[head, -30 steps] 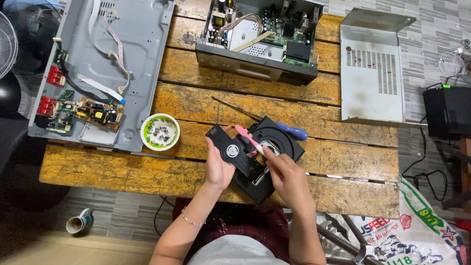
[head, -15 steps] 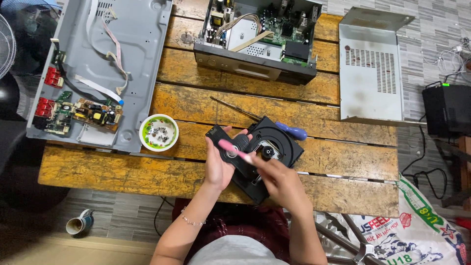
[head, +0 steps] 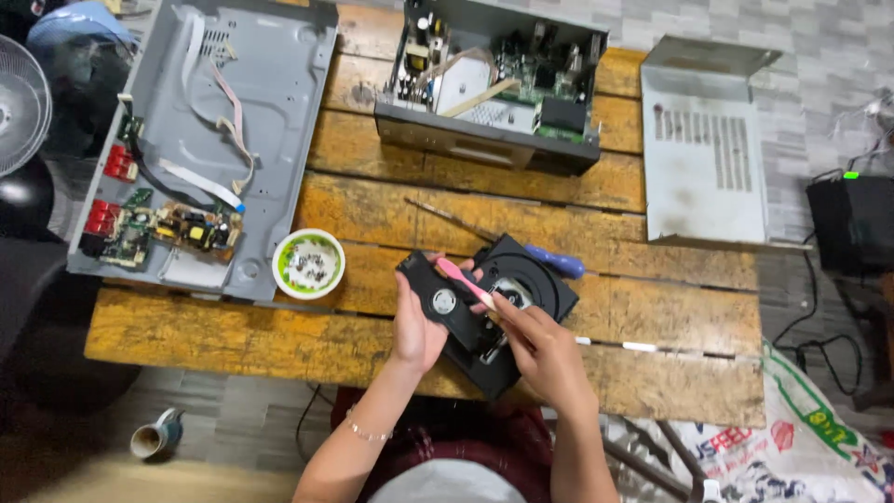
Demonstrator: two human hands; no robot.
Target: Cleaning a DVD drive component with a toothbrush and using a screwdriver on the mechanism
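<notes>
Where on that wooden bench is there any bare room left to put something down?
Bare planks lie along the front left edge, below the grey chassis and bowl, and right of the black drive, under the metal cover. It is crowded around both hands and the rear.

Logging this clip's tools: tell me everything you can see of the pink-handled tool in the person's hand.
The pink-handled tool is a slim stick-like tool with a smooth pink handle that looks like plastic; its working end is hidden, so I cannot tell what kind it is. It lies slanted, its pink end up-left. The right hand grips its lower end, and it crosses above the black disc drive mechanism on the wooden table. The left hand steadies a black plate of that mechanism beside it.
</notes>
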